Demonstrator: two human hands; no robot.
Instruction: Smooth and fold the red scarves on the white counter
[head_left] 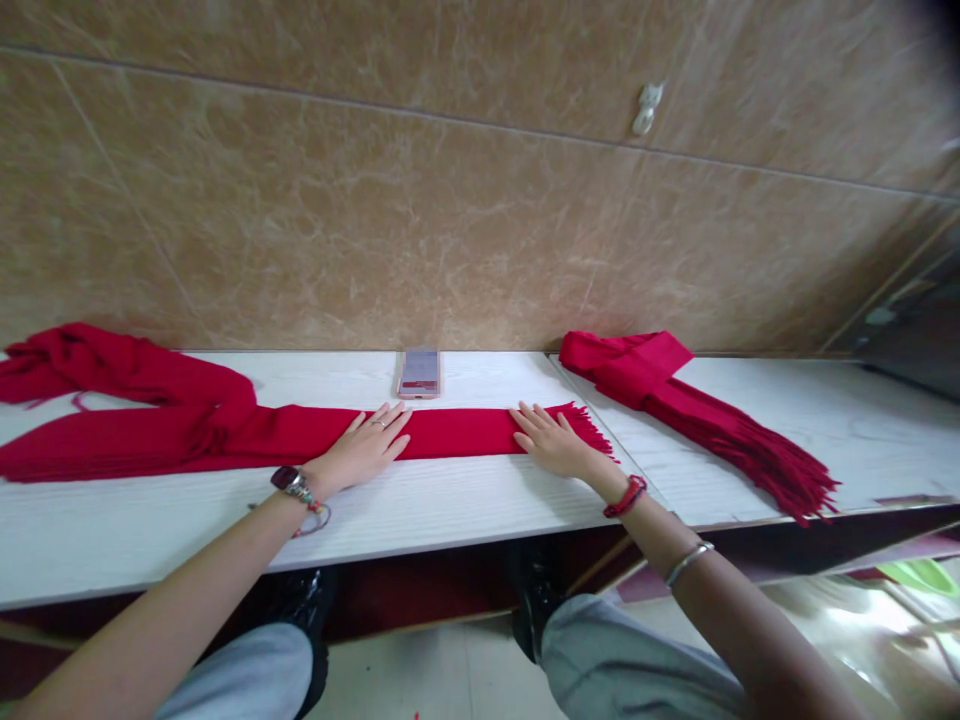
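Note:
A long red scarf (461, 434) lies flattened into a narrow strip along the white surface, its fringe at the right end. My left hand (366, 447) rests on the strip's middle with fingers spread. Close to the fringe, my right hand (553, 442) presses flat with its fingers apart. Farther left the red cloth is bunched and doubled over in a loose heap (120, 365); whether it is one piece with the strip I cannot tell. Another red scarf (660, 385), folded over on itself, lies to the right with its fringe near the front edge.
A phone (420, 374) lies against the tiled wall (360, 220), behind the strip. On the wall is a small white hook (647, 108). The white surface (450, 500) ends in a front edge above my knees. A dark object (915, 330) stands at the far right.

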